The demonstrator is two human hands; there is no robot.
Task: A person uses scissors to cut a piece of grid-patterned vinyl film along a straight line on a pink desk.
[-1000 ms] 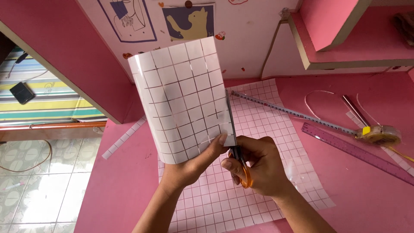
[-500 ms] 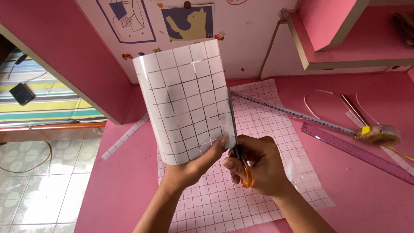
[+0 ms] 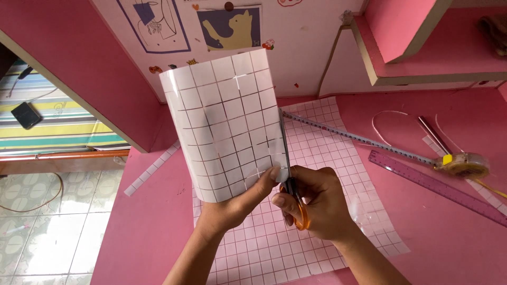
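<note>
My left hand (image 3: 232, 208) pinches the lower right corner of a glossy white sheet with a square grid (image 3: 224, 124), which it holds upright and slightly curled. In my right hand (image 3: 317, 203) are orange-handled scissors (image 3: 293, 198). Their blades run up along the sheet's right edge. Under both hands a larger pink grid sheet (image 3: 327, 158) lies flat on the pink desk (image 3: 153, 232).
A tape measure (image 3: 359, 138) stretches across the desk to its yellow case (image 3: 465, 164). A purple ruler (image 3: 438, 186) lies at the right. A narrow cut grid strip (image 3: 150, 170) lies at the left. Pink shelves stand behind; tiled floor shows at left.
The white sheet has shifted slightly to the right and upward in view. The scissors' blades have moved a little further up its right edge.
</note>
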